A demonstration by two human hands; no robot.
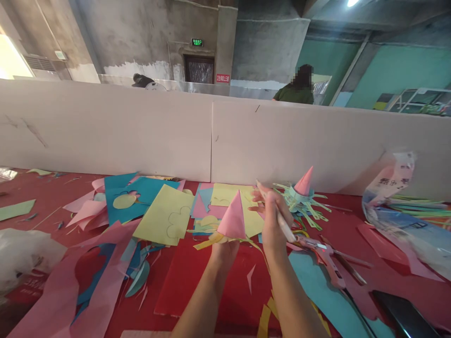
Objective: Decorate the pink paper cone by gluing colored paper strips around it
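Note:
A pink paper cone with yellow paper strips fanning out from its base points upward above the red table. My left hand grips it from below, fingers closed and partly hidden by the base. In my right hand, a slim whitish pen-like stick slants with its thin end up and to the left. The stick is apart from the cone. Beyond my right hand stands a similar pink cone in a light blue paper ring with green fringe. A pink glue gun lies to the right of my right wrist.
Yellow sheets with drawn outlines, blue paper and pink offcuts cover the left side. A black phone and a plastic bag lie right. A white partition stands behind; a person is beyond it.

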